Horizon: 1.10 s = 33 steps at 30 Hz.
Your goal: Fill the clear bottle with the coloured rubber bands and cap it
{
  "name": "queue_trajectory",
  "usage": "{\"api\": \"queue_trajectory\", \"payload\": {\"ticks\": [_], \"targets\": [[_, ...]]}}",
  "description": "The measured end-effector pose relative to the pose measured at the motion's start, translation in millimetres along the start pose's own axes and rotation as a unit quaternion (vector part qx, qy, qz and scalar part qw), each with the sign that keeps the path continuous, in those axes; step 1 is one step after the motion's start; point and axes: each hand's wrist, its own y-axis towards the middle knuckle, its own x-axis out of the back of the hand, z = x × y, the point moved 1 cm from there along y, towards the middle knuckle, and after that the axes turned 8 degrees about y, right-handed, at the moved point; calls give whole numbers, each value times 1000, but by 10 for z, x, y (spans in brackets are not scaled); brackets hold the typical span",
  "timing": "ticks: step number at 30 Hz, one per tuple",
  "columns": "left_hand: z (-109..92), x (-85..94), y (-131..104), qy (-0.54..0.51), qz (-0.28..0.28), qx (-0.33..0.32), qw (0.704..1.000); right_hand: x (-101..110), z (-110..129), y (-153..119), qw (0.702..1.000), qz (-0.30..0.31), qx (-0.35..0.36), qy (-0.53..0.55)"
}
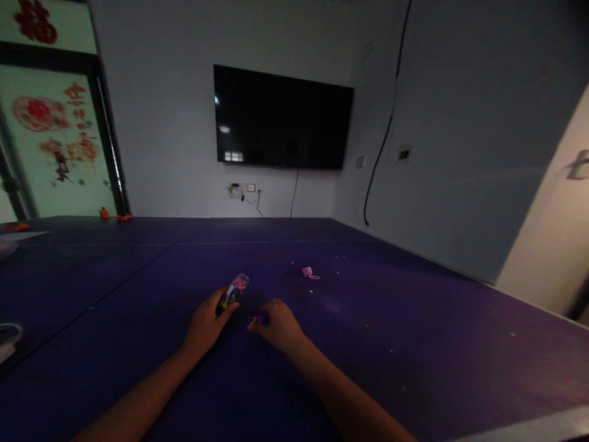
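My left hand (pixel 206 320) is closed around a small clear jar (pixel 240 283) with bright, multicoloured little pieces inside. The jar is tilted, its see-through end pointing away and to the right. Just to the right, my right hand (pixel 278 323) is low over the table, thumb and fingers curled round a little bunch of thin pink and pale bands (pixel 254 320). Its fingertips are partly hidden, and the bands are too small to make out singly. Beyond that hand lies a small pink cap (pixel 307 271) with a loop attached.
The dark purple-blue table (pixel 350 344) carries scattered white specks and has a seam at left. Orange objects (pixel 104 213) stand at its far left edge. A pale-rimmed container (pixel 10 334) is cut off at the left. A television (pixel 283 120) and a hanging black cable (pixel 385 135) are on the walls.
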Motion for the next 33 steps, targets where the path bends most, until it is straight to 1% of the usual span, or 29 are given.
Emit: {"api": "queue_trajectory", "payload": {"ticks": [2, 5, 9, 12, 14, 17, 20, 21, 23, 24, 26, 28, 30, 31, 33], "targets": [[1, -2, -2, 1, 2, 1, 1000, -61, 43, -21, 1000, 25, 14, -5], [3, -5, 0, -2, 0, 0, 1000, -184, 112, -11, 998, 45, 31, -18], [4, -7, -1, -1, -2, -6, 1000, -307, 197, 22, 990, 87, 38, -103], [5, -13, -1, 1, 3, -15, 1000, -304, 275, 17, 974, 124, 83, -170], [9, -17, 2, 4, 0, -18, 1000, -267, 318, 2, 968, 133, 99, -187], [16, -24, 5, 5, 1, -25, 1000, -211, 338, -10, 968, 137, 110, -178], [23, -29, 1, 12, 7, -30, 999, -175, 277, 19, 972, 135, 118, -150], [24, -29, -3, 17, 7, -31, 999, -160, 241, 40, 975, 126, 118, -138], [21, -29, -11, 25, 11, -40, 999, -114, 155, 90, 984, 87, 110, -107], [15, -29, -15, 27, 17, -50, 998, -81, 113, 114, 990, 55, 98, -86], [-1, -31, -24, 30, 33, -81, 996, 1, 43, 149, 997, -32, 73, -23], [-21, -35, -35, 39, 45, -116, 992, 82, 7, 158, 988, -129, 65, 62], [-41, -37, -49, 56, 47, -148, 986, 140, 8, 148, 967, -194, 86, 141], [-51, -37, -57, 66, 47, -162, 983, 159, 18, 142, 958, -207, 102, 172], [-65, -32, -73, 83, 47, -184, 978, 181, 42, 131, 946, -209, 127, 213]]}}
